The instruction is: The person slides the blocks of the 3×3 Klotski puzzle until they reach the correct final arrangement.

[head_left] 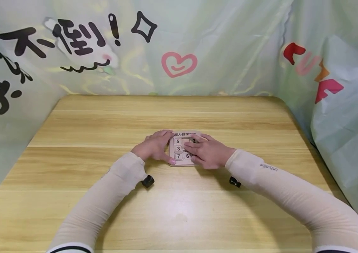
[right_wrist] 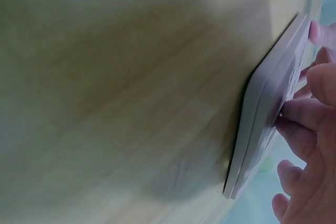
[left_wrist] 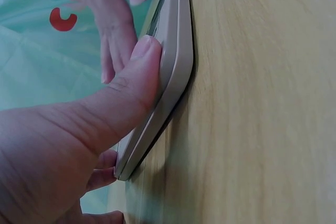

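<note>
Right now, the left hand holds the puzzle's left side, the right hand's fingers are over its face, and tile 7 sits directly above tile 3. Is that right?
Not quite: tile 7 sits directly below tile 3, as the head view shows. The left hand does hold the puzzle at its left side, with the right hand's fingers over its face.

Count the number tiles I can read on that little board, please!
5: tile 5, tile 3 and tile 7 down the left column, tile 6 right of tile 7, tile 2 at the upper right. The right hand may hide more.
</note>
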The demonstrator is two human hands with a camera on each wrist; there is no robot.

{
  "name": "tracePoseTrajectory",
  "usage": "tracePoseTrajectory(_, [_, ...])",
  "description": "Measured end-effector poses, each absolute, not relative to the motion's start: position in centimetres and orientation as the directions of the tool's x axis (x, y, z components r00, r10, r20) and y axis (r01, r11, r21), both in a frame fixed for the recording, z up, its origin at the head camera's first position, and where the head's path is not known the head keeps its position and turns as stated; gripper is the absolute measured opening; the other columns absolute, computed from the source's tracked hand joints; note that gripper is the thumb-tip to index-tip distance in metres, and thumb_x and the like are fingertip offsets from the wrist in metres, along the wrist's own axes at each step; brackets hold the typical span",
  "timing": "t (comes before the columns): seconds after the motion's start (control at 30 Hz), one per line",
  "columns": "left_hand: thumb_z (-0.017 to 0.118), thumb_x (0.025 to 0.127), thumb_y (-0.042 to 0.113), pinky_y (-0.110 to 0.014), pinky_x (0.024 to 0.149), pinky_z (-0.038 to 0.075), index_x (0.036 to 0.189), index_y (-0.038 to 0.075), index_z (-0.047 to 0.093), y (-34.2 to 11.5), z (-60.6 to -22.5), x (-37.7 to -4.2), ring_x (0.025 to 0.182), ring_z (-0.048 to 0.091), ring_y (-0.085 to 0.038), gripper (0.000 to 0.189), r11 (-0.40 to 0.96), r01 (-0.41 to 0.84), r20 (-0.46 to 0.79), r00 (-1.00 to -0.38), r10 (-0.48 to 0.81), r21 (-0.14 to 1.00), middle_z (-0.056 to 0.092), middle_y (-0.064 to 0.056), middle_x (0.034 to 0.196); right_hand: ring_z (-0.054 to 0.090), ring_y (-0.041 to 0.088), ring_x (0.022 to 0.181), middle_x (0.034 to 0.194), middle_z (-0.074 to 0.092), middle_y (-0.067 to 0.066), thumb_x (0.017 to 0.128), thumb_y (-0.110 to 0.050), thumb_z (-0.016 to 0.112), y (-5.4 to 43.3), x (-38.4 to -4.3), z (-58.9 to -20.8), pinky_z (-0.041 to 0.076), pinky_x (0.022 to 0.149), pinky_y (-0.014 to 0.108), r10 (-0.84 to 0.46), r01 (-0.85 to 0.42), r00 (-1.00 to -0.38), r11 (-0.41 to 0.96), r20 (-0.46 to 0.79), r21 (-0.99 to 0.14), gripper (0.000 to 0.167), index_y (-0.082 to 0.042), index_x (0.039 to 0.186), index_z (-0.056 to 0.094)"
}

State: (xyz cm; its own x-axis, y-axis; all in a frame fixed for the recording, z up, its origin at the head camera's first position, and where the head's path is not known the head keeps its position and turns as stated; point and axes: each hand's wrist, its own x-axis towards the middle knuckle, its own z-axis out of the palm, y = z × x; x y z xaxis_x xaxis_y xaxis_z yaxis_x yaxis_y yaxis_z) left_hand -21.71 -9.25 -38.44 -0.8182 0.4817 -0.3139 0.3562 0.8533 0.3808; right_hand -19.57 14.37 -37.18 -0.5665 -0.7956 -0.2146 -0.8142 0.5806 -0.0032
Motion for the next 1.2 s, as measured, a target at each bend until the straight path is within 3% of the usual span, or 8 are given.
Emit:
tracePoseTrajectory(0.37, [0.081,0.067,0.059,-0.056,0.114,0.017,0.154,0.011,0.023,-9.3,-38.7,-21.9,0.145,0.014,-0.030,0.115,0.851,0.363,-0.311,-0.816,0.487,0.380,0.016,-0.007,0.161,0.018,0.036,0.144,0.151,0.039,0.007,0.102,-0.032,0.039,14.1,-21.3,-37.5,0.017,0.115,0.056,-0.775,-0.785,-0.599,0.618,-0.199,-0.046,0.052,-0.007,0.149,0.039])
tracePoseTrajectory(0.67, [0.080,0.068,0.059,-0.056,0.114,0.017,0.154,0.011,0.023,-9.3,-38.7,-21.9,0.145,0.014,-0.031,0.114,0.854,0.358,-0.322,-0.814,0.483,0.378,0.015,-0.008,0.161,0.020,0.035,0.144,0.151,0.039,0.008,0.102,-0.031,0.040,12.8,-19.7,-37.4,0.016,0.115,0.057,-0.835,-0.847,-0.517,0.531,-0.190,-0.028,0.051,-0.007,0.147,0.042])
tracePoseTrajectory(0.87, [0.079,0.069,0.059,-0.056,0.114,0.018,0.154,0.011,0.022,-9.7,-38.7,-21.8,0.145,0.014,-0.031,0.113,0.856,0.354,-0.325,-0.815,0.480,0.376,0.015,-0.008,0.161,0.019,0.034,0.144,0.150,0.040,0.007,0.103,-0.031,0.040,12.3,-19.3,-37.4,0.017,0.115,0.056,-0.840,-0.857,-0.501,0.515,-0.207,-0.016,0.050,-0.007,0.146,0.043])
tracePoseTrajectory(1.2, [0.080,0.068,0.058,-0.054,0.115,0.017,0.154,0.010,0.024,-9.7,-38.6,-21.8,0.146,0.014,-0.030,0.113,0.846,0.361,-0.307,-0.816,0.490,0.391,0.016,-0.008,0.161,0.022,0.033,0.143,0.147,0.044,0.006,0.102,-0.032,0.042,14.4,-19.3,-37.1,0.019,0.114,0.057,-0.800,-0.814,-0.565,0.580,-0.201,-0.019,0.049,-0.008,0.144,0.048])
